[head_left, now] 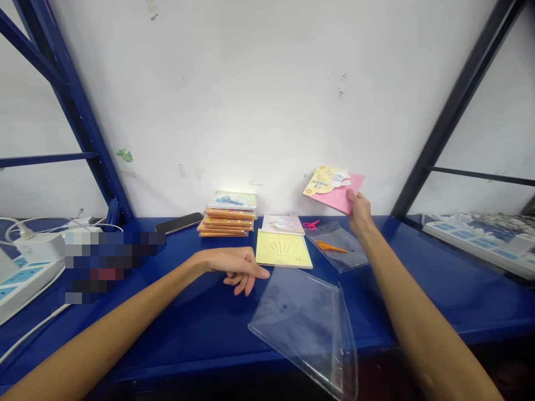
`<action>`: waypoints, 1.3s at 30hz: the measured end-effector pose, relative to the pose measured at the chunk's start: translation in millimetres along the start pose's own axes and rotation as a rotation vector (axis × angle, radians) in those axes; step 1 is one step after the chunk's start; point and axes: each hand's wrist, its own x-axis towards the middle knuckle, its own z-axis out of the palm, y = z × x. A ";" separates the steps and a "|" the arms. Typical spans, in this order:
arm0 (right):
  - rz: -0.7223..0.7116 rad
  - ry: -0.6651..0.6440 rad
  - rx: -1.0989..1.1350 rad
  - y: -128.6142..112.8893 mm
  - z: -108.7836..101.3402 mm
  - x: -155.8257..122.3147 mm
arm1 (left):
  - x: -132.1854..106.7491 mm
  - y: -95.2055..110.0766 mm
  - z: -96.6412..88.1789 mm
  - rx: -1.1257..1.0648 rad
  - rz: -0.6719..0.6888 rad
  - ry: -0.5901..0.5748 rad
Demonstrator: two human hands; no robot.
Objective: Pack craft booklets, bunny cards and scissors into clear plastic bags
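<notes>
My right hand (359,210) is raised above the shelf, shut on a pink sheet (345,195) and a yellow illustrated booklet (324,181). My left hand (236,270) rests palm down with its fingers loosely apart, holding nothing. Its fingertips are close to a pale yellow booklet (283,249) with a line-drawn shell. Beyond that lies a pale pink booklet (283,224). A clear plastic envelope (303,328) lies in front and overhangs the shelf's front edge. Orange scissors (332,247) lie on a second clear envelope (336,250), with small pink scissors (310,224) beside it.
A stack of orange-edged booklets (228,220) and a black phone (179,223) stand on the blue shelf (438,292) by the white wall. At the left are a power strip (29,287), white cables and a pixelated blur (112,267). Blue metal uprights (79,122) frame the shelf.
</notes>
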 end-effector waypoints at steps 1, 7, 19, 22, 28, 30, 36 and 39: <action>0.035 -0.029 0.023 -2.3 2.2 -1.4 | 0.3 -0.5 -0.7 -0.013 0.015 0.040; 0.256 -0.402 0.102 -26.0 19.1 -29.2 | 8.3 -0.4 0.7 -0.187 0.176 0.392; 0.459 -1.079 -0.025 -30.9 64.5 -95.4 | 22.2 -8.5 4.8 -0.216 0.290 0.549; 0.452 -1.121 -0.047 -31.4 61.6 -93.3 | 21.8 -8.2 2.5 -0.187 0.335 0.581; 0.430 -1.090 -0.091 -28.3 52.0 -82.5 | 13.6 -7.2 -3.7 -0.164 0.379 0.637; 0.424 -1.051 -0.103 -27.6 46.3 -76.6 | 11.6 -5.7 -5.1 -0.170 0.381 0.666; 0.343 -0.765 -0.075 -47.3 22.6 -54.9 | -5.4 14.2 -10.6 -0.208 0.372 0.800; 0.291 -0.573 -0.074 -74.4 -8.8 -57.6 | -34.3 19.0 -0.7 -0.222 0.329 0.849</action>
